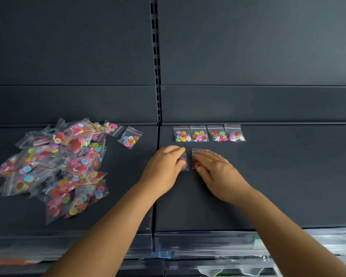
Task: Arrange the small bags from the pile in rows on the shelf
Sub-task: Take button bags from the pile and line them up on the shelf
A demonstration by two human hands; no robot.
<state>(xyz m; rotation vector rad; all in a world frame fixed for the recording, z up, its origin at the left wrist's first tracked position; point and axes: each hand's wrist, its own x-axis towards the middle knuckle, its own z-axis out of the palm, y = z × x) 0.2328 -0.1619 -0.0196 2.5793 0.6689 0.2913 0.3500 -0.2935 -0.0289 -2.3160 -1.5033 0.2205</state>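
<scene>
A pile of small clear bags (54, 166) filled with coloured buttons lies on the left part of the dark shelf (288, 176). Several such bags form a back row (209, 133) on the right part. Just in front of that row, my left hand (164, 168) rests flat on a small bag (184, 161) and my right hand (216, 170) lies flat on a second bag (197, 157) beside it. Both bags lie on the shelf, mostly hidden under my fingers.
One loose bag (130, 137) lies apart between the pile and the row. A slotted upright (157, 62) divides the dark back wall. A clear plastic strip (188, 244) runs along the shelf's front edge.
</scene>
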